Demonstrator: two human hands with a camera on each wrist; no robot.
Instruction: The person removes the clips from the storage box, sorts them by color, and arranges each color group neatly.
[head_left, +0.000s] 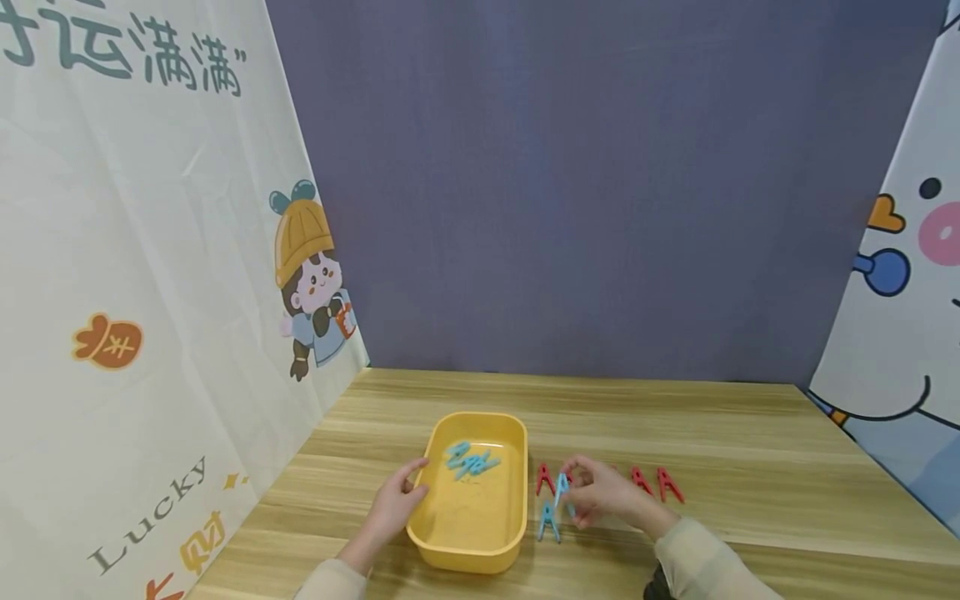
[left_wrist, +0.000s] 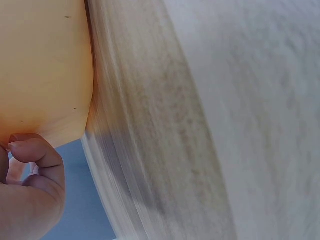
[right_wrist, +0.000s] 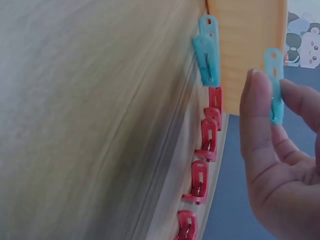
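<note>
My right hand [head_left: 602, 493] pinches a light blue clothespin [right_wrist: 274, 86] between thumb and fingers, raised above the table. Below it, another blue clothespin [head_left: 548, 522] stands on the wood beside the yellow basin [head_left: 465, 560]. Several blue clothespins [head_left: 471, 461] lie in a loose pile on the basin's floor, toward its far end. My left hand [head_left: 396, 502] grips the basin's left side, with curled fingers at the rim in the left wrist view. Red clothespins [right_wrist: 199, 182] stand in a row near the right hand, which partly hides them in the head view.
The wooden table [head_left: 750, 467] runs back to a dark blue-grey curtain [head_left: 570, 192]. Printed white cloths hang at both sides, the left cloth [head_left: 187, 250] reaching the table edge. A dark object [head_left: 658, 586] shows under the right sleeve [head_left: 708, 560].
</note>
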